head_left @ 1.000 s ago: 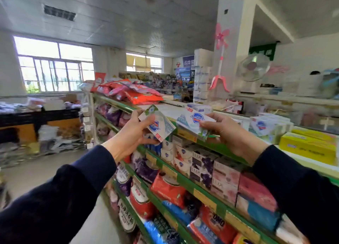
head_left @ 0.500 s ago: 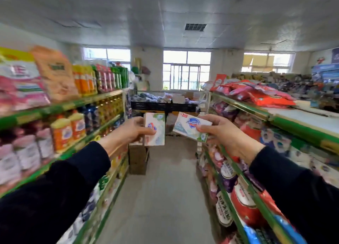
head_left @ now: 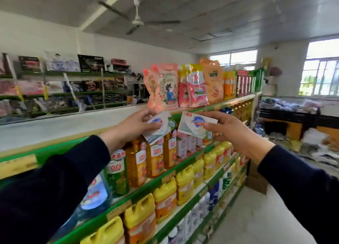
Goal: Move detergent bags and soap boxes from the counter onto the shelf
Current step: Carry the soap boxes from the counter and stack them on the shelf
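- Holding one soap carton per hand, both raised in front of the green-edged shelf unit (head_left: 190, 159); neither carton is on a shelf yet.
- Left hand (head_left: 136, 123): fingers and thumb wrapped round a white-and-green cardboard soap box with blue shield logo (head_left: 161, 127), tilted, its lower corner hanging just above the caps of the orange dish-liquid bottles (head_left: 156, 157).
- Risk: the tilted box could clip those caps on the way in; the grip covers only the upper end, so a knock may twist it loose.
- Bare white top deck (head_left: 55, 128) of the unit lies left of the hands; judged the likeliest landing spot.
- Upright pink and orange refill pouches (head_left: 170, 86) stand directly behind the left hand; a push could topple them.
- Right hand (head_left: 233, 132): thumb and fingers pinching the right end of a second white soap box, lying flat (head_left: 196, 127), its far end unsupported, so it may droop or slip.
- Yellow jugs (head_left: 184, 187) fill the lower tiers.
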### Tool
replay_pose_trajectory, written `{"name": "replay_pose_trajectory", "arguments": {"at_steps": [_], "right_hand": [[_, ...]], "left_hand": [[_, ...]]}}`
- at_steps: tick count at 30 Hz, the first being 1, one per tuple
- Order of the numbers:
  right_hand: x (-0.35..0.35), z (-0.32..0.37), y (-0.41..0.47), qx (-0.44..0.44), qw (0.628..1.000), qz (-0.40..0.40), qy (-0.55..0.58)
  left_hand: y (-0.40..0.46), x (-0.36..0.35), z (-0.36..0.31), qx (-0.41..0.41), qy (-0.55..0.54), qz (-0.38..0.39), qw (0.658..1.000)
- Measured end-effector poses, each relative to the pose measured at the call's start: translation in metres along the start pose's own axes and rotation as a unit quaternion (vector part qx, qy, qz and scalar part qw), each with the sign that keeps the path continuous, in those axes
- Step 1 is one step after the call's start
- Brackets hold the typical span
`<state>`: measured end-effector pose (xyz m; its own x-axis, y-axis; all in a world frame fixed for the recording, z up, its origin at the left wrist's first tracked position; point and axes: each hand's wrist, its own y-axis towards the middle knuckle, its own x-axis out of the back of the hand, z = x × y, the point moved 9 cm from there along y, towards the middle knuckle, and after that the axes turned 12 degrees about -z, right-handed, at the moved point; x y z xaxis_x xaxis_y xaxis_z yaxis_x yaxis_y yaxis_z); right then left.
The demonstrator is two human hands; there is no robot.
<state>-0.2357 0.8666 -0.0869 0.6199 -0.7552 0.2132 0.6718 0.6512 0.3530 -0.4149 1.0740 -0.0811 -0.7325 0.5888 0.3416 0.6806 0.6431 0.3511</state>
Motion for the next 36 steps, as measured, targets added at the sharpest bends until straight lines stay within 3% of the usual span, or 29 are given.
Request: {"name": "replay_pose_trajectory", "arguments": {"at_steps": [6,13,18,26,36], "right_hand": [[-0.148,0.041,0.034,0.045,0.993,0.095,0.061],[-0.277,0.099,0.051,0.122,0.968,0.212,0.061],[-0.342,0.113,0.058,0.171,0.943,0.283,0.02],[-0.387,0.104,0.08,0.189,0.924,0.332,0.018],[-0.418,0.088,0.076,0.141,0.895,0.421,0.028]], "left_hand": [[-0.036,0.172,0.001,-0.012,0.109,-0.179,0.978],[-0.081,0.293,0.013,0.042,0.206,-0.25,0.945],[-0.1,0.313,0.028,0.077,0.264,-0.247,0.929],[-0.101,0.321,0.034,0.103,0.37,-0.238,0.892],[-0.102,0.314,0.042,0.132,0.424,-0.215,0.87]]}}
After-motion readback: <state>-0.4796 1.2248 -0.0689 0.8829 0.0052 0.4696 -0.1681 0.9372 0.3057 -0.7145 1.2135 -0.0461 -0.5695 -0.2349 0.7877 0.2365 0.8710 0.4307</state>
